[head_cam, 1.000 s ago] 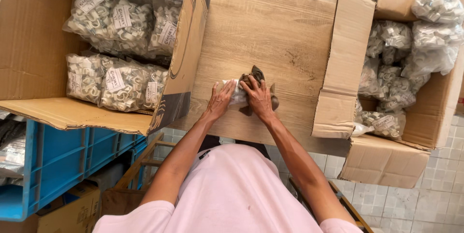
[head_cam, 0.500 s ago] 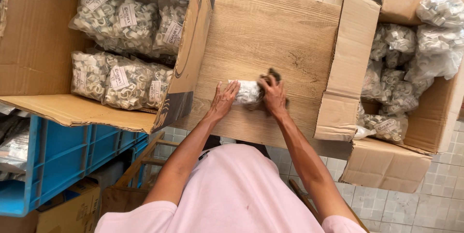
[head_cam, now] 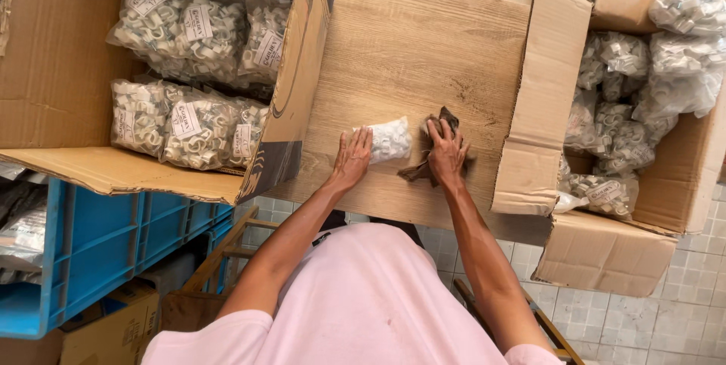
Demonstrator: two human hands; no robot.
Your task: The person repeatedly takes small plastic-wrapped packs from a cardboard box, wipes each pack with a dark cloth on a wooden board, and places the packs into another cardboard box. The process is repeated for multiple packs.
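Item: small clear bag of white fittings point(head_cam: 391, 139), lying mid-desk point(head_cam: 423, 47). Left hand point(head_cam: 352, 159) flat, grip open, touching bag's left end. Right hand point(head_cam: 448, 155) flat, open, pressing dark brown tool point(head_cam: 432, 155) just right of bag. Step, judged: sealing bag; next needs steady pressure.

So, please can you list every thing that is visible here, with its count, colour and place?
wooden board: one, light brown, centre, used as worktop
small bag of white parts: one, clear, on the board between the hands
dark brown rag: one, under the right hand
left cardboard box: one, brown, holds labelled bags of white parts
right cardboard box: one, brown, holds similar bags
blue crate: one, lower left
left hand: flat, touching the bag
right hand: pressing on the rag
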